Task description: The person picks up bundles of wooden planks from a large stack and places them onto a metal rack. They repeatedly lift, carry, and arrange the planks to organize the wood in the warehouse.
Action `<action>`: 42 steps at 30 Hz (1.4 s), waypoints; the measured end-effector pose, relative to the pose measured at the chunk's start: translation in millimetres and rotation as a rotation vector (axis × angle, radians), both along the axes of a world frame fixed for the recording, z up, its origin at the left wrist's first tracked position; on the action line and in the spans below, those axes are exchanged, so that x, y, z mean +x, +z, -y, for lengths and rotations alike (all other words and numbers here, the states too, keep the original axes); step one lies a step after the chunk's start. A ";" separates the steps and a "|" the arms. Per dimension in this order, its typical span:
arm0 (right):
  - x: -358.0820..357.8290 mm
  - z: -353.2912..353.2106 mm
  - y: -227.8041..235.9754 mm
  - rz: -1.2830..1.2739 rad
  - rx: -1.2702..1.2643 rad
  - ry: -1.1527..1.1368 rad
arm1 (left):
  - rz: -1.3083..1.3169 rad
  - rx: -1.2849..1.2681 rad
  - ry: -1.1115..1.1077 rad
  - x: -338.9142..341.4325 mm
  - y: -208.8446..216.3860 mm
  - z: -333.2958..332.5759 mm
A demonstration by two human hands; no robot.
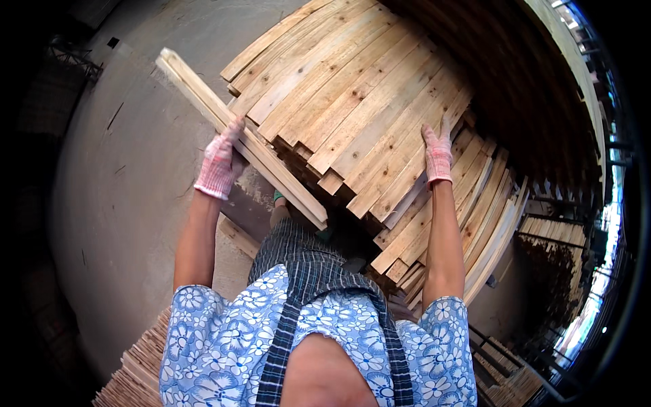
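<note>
Holding one long wood strip (pixel 237 139) tight in our left hand (pixel 218 165), we lay our right hand (pixel 437 154) flat and spread on the big stack of boards (pixel 359 102). We seem to be pulling the strip off the stack. Next it needs lifting clear. Two hands, one strip; boards too many to count, perhaps dozens.

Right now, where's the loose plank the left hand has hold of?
In the head view it is left of centre: the loose plank runs diagonally along the left edge of the stacked boards, over the concrete floor, with the left hand gripping its middle.
</note>
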State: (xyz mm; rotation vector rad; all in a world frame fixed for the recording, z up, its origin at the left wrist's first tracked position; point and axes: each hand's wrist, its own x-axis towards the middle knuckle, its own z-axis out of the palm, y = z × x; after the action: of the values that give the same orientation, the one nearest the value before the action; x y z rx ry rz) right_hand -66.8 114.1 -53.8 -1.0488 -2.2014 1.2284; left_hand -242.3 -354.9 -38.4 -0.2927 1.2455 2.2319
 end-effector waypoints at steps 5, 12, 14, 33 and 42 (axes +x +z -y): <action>10.3 6.6 -9.5 0.022 0.170 -0.035 | 0.238 0.025 0.182 102.9 -31.7 -26.2; -22.0 9.0 24.6 0.117 0.112 -0.092 | -0.455 -0.282 -0.051 84.5 -84.0 -95.5; -15.1 2.2 15.6 0.121 0.138 -0.096 | 0.179 0.015 0.164 85.2 -53.9 -119.6; 8.0 58.0 72.6 0.565 0.540 0.058 | -0.841 -0.335 -0.009 130.1 -65.2 -105.5; 63.5 191.1 144.3 0.368 0.139 0.823 | -0.289 -0.115 -0.201 91.6 33.5 -106.3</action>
State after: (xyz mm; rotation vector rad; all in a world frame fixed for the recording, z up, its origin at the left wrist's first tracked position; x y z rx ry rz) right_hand -3.3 -77.0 90.6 -0.2991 -3.1182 1.2034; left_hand -150.7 -248.6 -5.0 0.1146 1.4847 2.0839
